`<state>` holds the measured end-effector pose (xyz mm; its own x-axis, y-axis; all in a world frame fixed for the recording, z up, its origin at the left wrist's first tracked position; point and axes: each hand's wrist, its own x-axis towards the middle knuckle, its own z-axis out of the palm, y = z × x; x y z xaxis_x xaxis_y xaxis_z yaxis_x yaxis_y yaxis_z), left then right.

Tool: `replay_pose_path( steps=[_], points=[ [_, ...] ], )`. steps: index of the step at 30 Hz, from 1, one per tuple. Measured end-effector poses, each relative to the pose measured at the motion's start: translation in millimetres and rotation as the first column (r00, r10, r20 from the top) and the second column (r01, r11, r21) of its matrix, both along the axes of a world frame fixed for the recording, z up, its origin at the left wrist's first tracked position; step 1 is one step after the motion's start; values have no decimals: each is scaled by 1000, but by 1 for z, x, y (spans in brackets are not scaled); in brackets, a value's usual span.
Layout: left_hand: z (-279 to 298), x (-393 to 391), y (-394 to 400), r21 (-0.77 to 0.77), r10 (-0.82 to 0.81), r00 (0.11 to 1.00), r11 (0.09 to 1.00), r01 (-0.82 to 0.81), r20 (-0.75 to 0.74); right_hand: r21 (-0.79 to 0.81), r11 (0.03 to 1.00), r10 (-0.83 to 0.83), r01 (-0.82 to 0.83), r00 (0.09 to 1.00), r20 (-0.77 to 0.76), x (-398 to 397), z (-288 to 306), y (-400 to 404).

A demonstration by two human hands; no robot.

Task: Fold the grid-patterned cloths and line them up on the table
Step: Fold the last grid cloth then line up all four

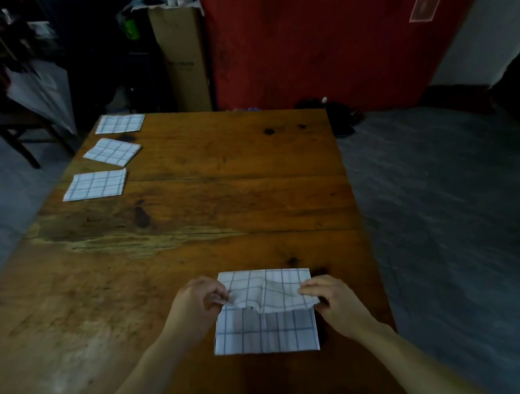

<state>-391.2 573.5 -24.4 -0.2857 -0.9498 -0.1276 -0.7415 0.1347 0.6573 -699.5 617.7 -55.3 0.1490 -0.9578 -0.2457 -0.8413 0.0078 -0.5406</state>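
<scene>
Wooden table (208, 201) is filling the middle of the frame, worn and knotted, with grey floor (442, 195) showing on either side and a red panel (316, 32) standing behind it at upper right. Three folded cloths are lying in a column along the table's upper-left edge: far cloth (120, 123), middle cloth (112, 151) sitting slightly askew, near cloth (95, 185). At lower centre a fourth grid cloth (265, 329) is lying on the table. Left hand (196, 304) is pinching its raised fold at the left end; right hand (335, 300) is pinching the right end. Fold is sagging between them.
</scene>
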Motion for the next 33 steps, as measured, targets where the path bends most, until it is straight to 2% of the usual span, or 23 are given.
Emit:
replay_pose_path(
  steps=[4, 8, 11, 14, 19, 26, 33],
  points=[
    [-13, 5, 12, 71, -82, 994, 994, 78, 67, 44, 999, 12, -11, 1000, -17, -3, -8, 4],
    [-17, 5, 21, 164, -229, 933, 968, 189, 279, 168, 986, 34, -21, 997, -76, -2, -12, 4],
    [-21, 4, 21, 207, -234, 901, 964, 166, 366, 199, 979, -33, 41, 998, -45, 1, -11, 1],
    [-22, 4, 11, 155, -184, 908, 979, 134, 376, 139, 987, -87, 85, 996, 9, 8, -7, -7],
    [-25, 3, -16, 73, -150, 930, 988, 134, 334, 62, 993, -97, 97, 995, -12, 22, -8, -20],
    [-42, -13, -39, 97, -202, 939, 979, 182, 277, 106, 988, -102, 108, 993, -64, 52, -16, -31],
    [-56, -46, -41, 38, -342, 888, 937, 347, 308, 109, 988, -93, 106, 989, -116, 77, -23, -35]
  ],
)
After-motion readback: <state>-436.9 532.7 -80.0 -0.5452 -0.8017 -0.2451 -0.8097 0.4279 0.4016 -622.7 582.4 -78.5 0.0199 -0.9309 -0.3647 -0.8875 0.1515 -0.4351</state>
